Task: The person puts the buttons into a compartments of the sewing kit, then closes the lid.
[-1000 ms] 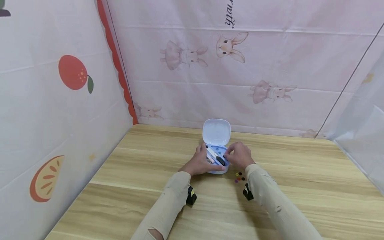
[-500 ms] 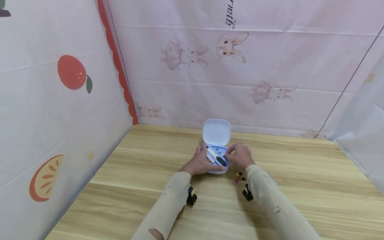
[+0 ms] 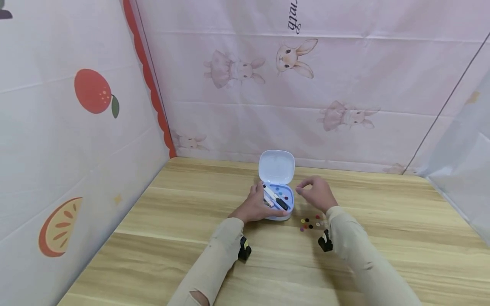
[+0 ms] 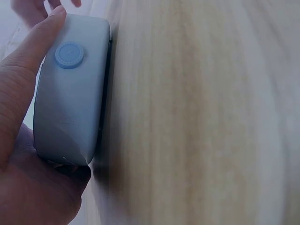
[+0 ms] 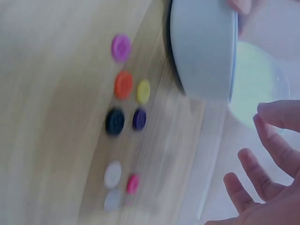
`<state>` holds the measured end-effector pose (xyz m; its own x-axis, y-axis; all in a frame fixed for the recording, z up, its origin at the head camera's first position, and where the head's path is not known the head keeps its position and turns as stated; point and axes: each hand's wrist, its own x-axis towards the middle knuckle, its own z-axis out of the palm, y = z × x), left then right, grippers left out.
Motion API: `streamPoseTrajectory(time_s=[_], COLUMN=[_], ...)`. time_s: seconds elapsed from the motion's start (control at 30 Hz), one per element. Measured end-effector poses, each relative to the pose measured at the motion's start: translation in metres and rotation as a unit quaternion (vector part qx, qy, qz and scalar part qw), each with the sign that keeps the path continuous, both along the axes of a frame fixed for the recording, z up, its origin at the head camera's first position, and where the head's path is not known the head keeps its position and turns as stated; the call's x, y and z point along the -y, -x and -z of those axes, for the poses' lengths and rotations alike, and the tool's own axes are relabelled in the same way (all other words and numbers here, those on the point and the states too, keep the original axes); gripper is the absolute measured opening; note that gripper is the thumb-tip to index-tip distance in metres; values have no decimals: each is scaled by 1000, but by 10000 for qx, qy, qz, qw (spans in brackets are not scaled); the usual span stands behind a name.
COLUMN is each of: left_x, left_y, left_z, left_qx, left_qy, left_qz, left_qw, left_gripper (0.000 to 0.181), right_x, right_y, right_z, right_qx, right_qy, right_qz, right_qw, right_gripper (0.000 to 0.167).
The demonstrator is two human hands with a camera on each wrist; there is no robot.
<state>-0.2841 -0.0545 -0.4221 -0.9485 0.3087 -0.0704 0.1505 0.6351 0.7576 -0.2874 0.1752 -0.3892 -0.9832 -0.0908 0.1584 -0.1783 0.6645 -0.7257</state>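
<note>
A pale blue sewing kit box (image 3: 289, 212) stands on the table with its white lid (image 3: 276, 167) tilted up behind it. My left hand (image 3: 252, 207) grips the box, thumb along the near side and fingers round the left side; the left wrist view shows a round blue knob (image 4: 70, 55) on the box's wall. Inside lie a black-and-white tool (image 3: 281, 204) and several small buttons, including a dark button (image 3: 286, 198). Just right of the box, my right hand (image 3: 317, 193) hovers, thumb and index tips close together with no object visible between them.
On the table (image 3: 183, 212), right of the box and near my right forearm, several loose buttons lie scattered: purple (image 5: 121, 48), orange (image 5: 123, 85), yellow (image 5: 143, 91), dark, white (image 5: 113, 174) and pink (image 5: 133, 183). Printed cloth walls (image 3: 237, 127) stand behind and at the sides.
My right hand has left the box's right compartment and moved right and up. The dark button stays behind in the box. More loose buttons show beside my forearm. My left hand keeps its grip.
</note>
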Motion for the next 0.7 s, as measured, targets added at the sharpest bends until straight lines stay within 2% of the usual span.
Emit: streamPoseTrajectory(time_s=[0.23, 0.47, 0.7], left_x=[2, 0, -1], left_y=[1, 3, 1], left_z=[4, 7, 4], left_qx=[-38, -47, -61], left_qy=[27, 97, 82], left_qz=[-14, -44, -62], left_qw=[10000, 9999, 9999], left_gripper=[137, 138, 137], right_x=[-15, -29, -33], right_y=[-4, -5, -7], right_z=[2, 9, 15], right_qx=[69, 210, 824], right_qy=[-247, -730, -1082], right_qz=[-252, -548, -632], right_qw=[9994, 9956, 9887], right_gripper=[16, 8, 3])
